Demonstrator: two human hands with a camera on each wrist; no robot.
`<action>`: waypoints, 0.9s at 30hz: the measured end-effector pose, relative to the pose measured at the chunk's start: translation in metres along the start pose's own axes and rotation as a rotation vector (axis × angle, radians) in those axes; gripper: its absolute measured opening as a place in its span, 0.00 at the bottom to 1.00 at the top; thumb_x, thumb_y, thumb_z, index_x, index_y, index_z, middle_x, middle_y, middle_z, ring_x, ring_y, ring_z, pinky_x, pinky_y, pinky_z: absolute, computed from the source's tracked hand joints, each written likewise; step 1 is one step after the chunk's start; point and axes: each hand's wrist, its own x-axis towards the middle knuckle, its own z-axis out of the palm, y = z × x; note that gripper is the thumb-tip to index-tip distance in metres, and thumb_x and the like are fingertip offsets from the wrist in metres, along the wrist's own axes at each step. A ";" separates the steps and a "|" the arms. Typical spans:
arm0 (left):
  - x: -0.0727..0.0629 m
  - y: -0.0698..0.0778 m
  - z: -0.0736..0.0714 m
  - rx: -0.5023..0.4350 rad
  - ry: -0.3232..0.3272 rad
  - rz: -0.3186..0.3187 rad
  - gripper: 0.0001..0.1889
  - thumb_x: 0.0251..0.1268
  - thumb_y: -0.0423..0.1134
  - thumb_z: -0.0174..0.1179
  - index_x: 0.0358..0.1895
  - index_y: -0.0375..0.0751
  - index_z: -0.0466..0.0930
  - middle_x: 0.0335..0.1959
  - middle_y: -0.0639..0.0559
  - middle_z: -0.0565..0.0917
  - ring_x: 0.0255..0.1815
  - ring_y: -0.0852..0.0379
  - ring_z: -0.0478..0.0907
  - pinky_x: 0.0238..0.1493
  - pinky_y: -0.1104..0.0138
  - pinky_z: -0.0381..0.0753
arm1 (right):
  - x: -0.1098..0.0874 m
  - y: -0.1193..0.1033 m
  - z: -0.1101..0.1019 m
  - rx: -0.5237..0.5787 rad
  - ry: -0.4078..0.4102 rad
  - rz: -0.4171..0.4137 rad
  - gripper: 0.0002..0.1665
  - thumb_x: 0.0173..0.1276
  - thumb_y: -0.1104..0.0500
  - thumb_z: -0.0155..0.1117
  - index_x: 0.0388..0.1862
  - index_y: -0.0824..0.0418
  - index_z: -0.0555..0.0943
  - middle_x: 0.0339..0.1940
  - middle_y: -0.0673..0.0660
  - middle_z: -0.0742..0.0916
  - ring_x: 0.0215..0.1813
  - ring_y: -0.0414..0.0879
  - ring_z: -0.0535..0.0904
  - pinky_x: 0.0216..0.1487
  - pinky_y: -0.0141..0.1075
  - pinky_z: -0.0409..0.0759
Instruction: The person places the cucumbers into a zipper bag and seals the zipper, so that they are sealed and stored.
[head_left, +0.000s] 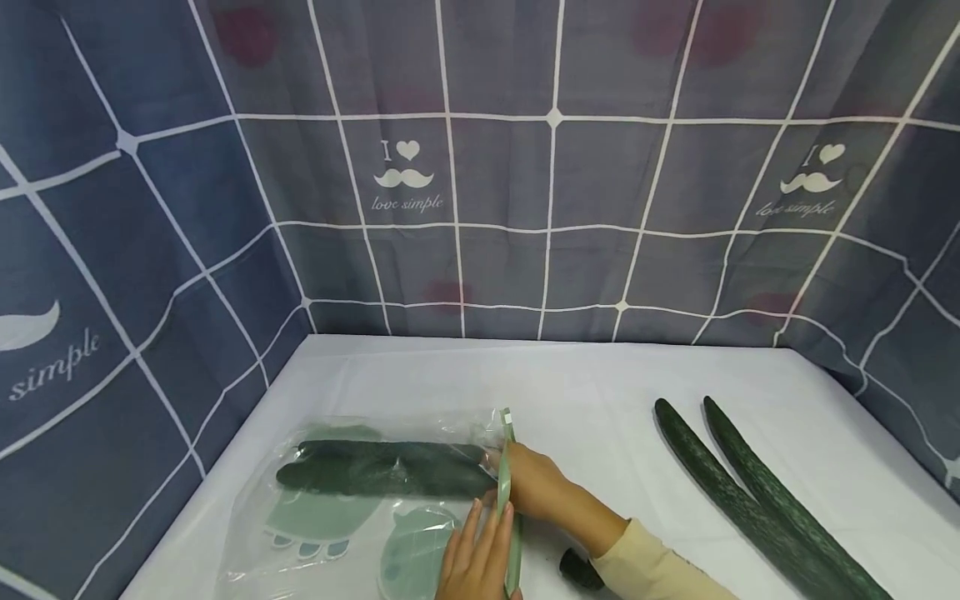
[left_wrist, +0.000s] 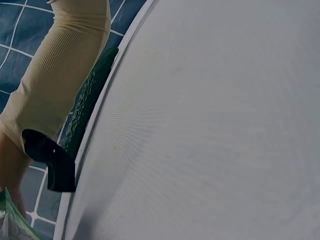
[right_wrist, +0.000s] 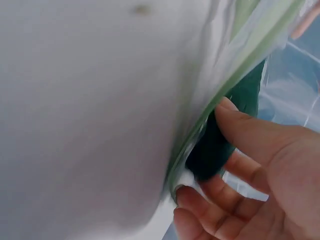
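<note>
A clear zip bag (head_left: 247,533) with a green closure strip and pale green printed shapes lies on the white table. Inside it, what look like two dark green cucumbers (head_left: 390,468) lie side by side. My right hand (head_left: 534,482) reaches into the bag's mouth. The right wrist view shows its thumb and fingers gripping the end of a cucumber (right_wrist: 212,150) beside the green strip (right_wrist: 240,75). My left hand (head_left: 477,554) lies at the near part of the mouth, fingers on the bag and thumb across the strip, pinching the edge. The left wrist view does not show this hand.
Two more long cucumbers (head_left: 765,508) lie on the right of the white table (head_left: 585,383), close together. A black device (head_left: 579,570) sits by the right sleeve (head_left: 660,567). Dark gridded curtains (head_left: 495,183) enclose the table at the back and sides.
</note>
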 end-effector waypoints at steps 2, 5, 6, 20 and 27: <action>-0.003 -0.004 0.004 -0.005 0.031 -0.018 0.41 0.59 0.62 0.43 0.73 0.56 0.37 0.51 0.53 0.81 0.51 0.47 0.75 0.34 0.53 0.78 | -0.003 0.001 -0.001 -0.019 -0.005 0.030 0.28 0.52 0.51 0.68 0.52 0.60 0.78 0.47 0.58 0.83 0.46 0.51 0.81 0.36 0.37 0.80; -0.007 -0.011 0.009 -0.033 0.100 -0.020 0.35 0.64 0.67 0.27 0.72 0.58 0.43 0.47 0.52 0.83 0.47 0.46 0.78 0.31 0.52 0.78 | -0.012 0.004 -0.003 -0.050 -0.010 0.078 0.23 0.51 0.52 0.69 0.47 0.57 0.79 0.36 0.51 0.81 0.34 0.41 0.77 0.28 0.30 0.75; -0.009 -0.013 0.011 -0.036 0.119 -0.023 0.35 0.63 0.67 0.24 0.72 0.58 0.43 0.46 0.52 0.83 0.53 0.48 0.76 0.31 0.52 0.78 | -0.015 0.005 -0.004 -0.047 -0.016 0.097 0.22 0.51 0.51 0.69 0.45 0.56 0.79 0.34 0.50 0.80 0.32 0.39 0.75 0.27 0.30 0.73; -0.019 -0.063 0.033 0.150 0.225 0.183 0.35 0.67 0.63 0.19 0.72 0.49 0.37 0.72 0.64 0.45 0.36 0.50 0.80 0.20 0.59 0.75 | -0.092 0.051 -0.034 0.022 0.096 0.375 0.23 0.52 0.53 0.68 0.48 0.54 0.77 0.34 0.47 0.76 0.36 0.40 0.74 0.30 0.31 0.71; -0.031 -0.079 0.051 0.124 0.235 0.178 0.35 0.67 0.63 0.20 0.72 0.50 0.40 0.73 0.64 0.41 0.44 0.50 0.73 0.22 0.57 0.74 | -0.143 0.067 -0.053 0.037 0.231 0.596 0.29 0.52 0.53 0.68 0.54 0.56 0.75 0.37 0.52 0.76 0.39 0.44 0.71 0.35 0.38 0.72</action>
